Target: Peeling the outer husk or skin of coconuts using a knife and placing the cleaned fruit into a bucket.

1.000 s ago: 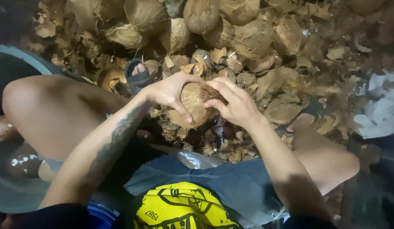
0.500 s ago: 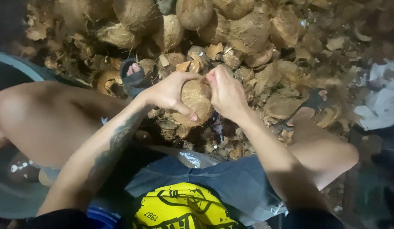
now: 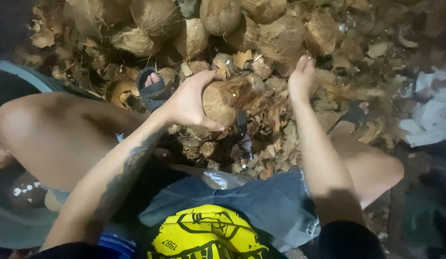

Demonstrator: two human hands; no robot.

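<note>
Heap of brown unhusked coconuts at top; loose dry husk scraps across the ground; grey round tub at left; crumpled white sheet at right.

Left hand gripping husked coconut, right hand raised beside it, coconut pile beyond

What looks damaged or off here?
The coconut in the left hand has its husk torn partly open, loose fibre trailing toward the right hand. Husk scraps litter the ground between the feet. Otherwise nothing stands out.
</note>
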